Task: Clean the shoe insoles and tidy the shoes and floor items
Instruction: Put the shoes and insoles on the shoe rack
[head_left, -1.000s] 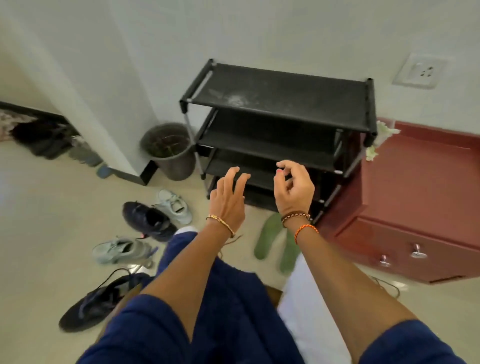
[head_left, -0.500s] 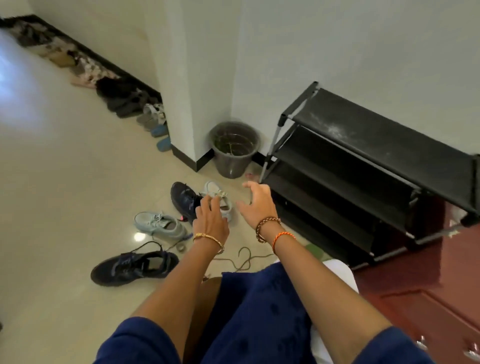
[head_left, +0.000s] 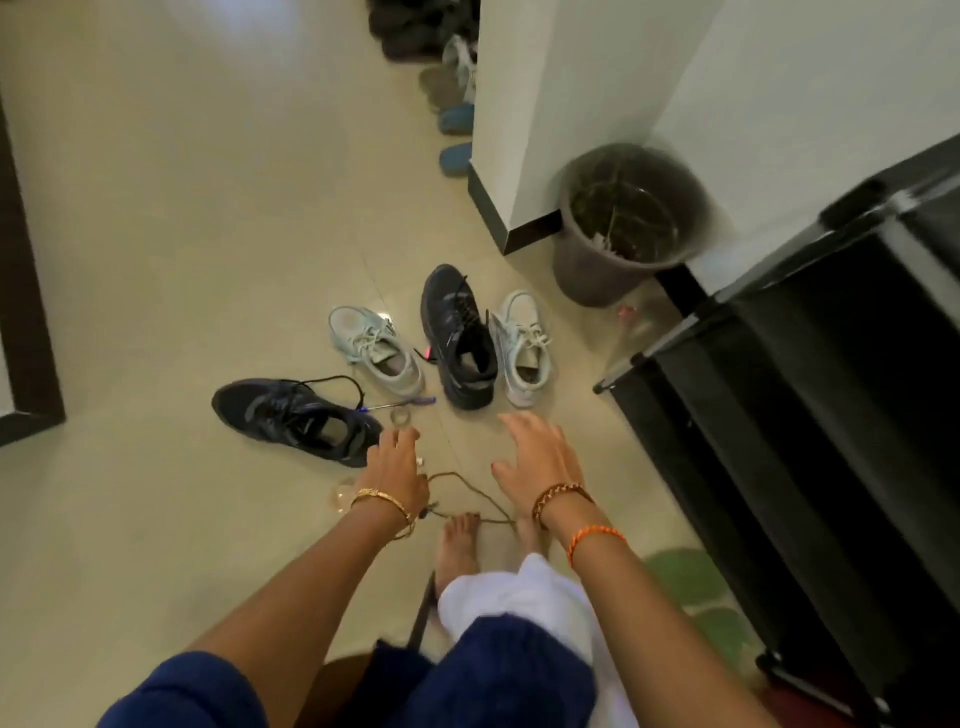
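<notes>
Several shoes lie on the floor ahead of me: a dark sneaker (head_left: 293, 417) at the left, a pale mint sneaker (head_left: 375, 348), a second dark sneaker (head_left: 458, 338) and a second pale sneaker (head_left: 522, 347) beside it. My left hand (head_left: 396, 472) hovers with relaxed fingers just right of the left dark sneaker's heel, holding nothing. My right hand (head_left: 535, 456) is spread flat below the middle pair. A brown cord (head_left: 467, 493) loops on the floor between my hands. A pen (head_left: 400, 402) and a small clear ring (head_left: 400, 416) lie near the left hand. Green insoles (head_left: 691, 587) lie at the lower right.
A black shoe rack (head_left: 810, 415) stands at the right. A dark bin (head_left: 618, 223) sits by the white wall corner (head_left: 524, 130). More footwear (head_left: 447, 78) lines the wall behind it. My bare foot (head_left: 457, 545) rests on the tiles near the cord.
My view has swung left and down from the shoe rack to the floor. Both hands have dropped from in front of the rack to just above the shoes.
</notes>
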